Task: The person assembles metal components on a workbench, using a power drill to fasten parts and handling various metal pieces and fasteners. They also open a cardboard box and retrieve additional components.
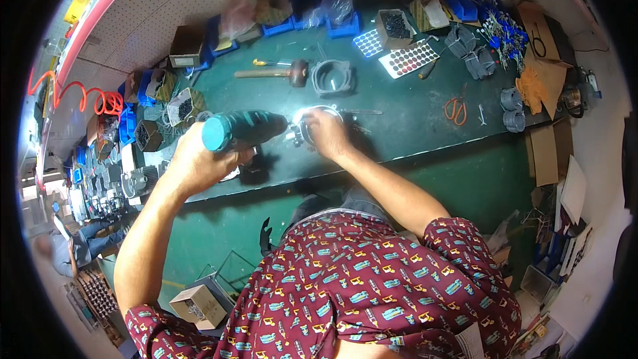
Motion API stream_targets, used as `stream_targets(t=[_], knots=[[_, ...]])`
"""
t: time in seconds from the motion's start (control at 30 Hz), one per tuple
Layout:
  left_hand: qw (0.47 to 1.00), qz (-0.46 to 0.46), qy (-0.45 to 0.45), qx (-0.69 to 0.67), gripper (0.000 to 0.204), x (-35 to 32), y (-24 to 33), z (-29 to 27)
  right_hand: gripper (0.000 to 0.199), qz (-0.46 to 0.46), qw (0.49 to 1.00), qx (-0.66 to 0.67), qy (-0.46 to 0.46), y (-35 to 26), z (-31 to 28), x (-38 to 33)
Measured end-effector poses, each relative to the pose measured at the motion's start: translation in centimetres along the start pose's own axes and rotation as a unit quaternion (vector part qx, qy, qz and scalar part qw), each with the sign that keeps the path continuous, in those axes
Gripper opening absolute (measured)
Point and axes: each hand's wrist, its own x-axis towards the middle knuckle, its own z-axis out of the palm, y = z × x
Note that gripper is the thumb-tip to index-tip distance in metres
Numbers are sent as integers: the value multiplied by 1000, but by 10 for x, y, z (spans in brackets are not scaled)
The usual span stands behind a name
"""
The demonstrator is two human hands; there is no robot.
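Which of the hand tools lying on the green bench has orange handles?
The scissors, lying alone right of the right hand. The mallet has a wooden handle; the screwdriver above it a yellow one.

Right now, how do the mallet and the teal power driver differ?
The mallet lies loose on the green bench, untouched; the power driver is gripped in the left hand above the bench edge. The mallet has a wooden handle and a dark head; the power driver has a teal body. Both lie roughly level, business end pointing right.
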Motion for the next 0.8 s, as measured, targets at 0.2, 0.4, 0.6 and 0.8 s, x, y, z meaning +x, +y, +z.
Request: stream_targets(t=[0.2,0.4,0.6,0.8], knots=[[993,-22,-36,107,40,17,-1,-2,34,-4,999,-19,-35,4,1,3],[997,-7,-47,63,43,24,-3,-5,38,17,999,19,-47,25,6,8],[998,-25,-43,42,47,23,-8,-5,37,5,998,58,-26,-1,-4,-4],[996,-60,-63,27,46,25,2,-9,45,-186,943,-185,205,-27,-44,-5]])
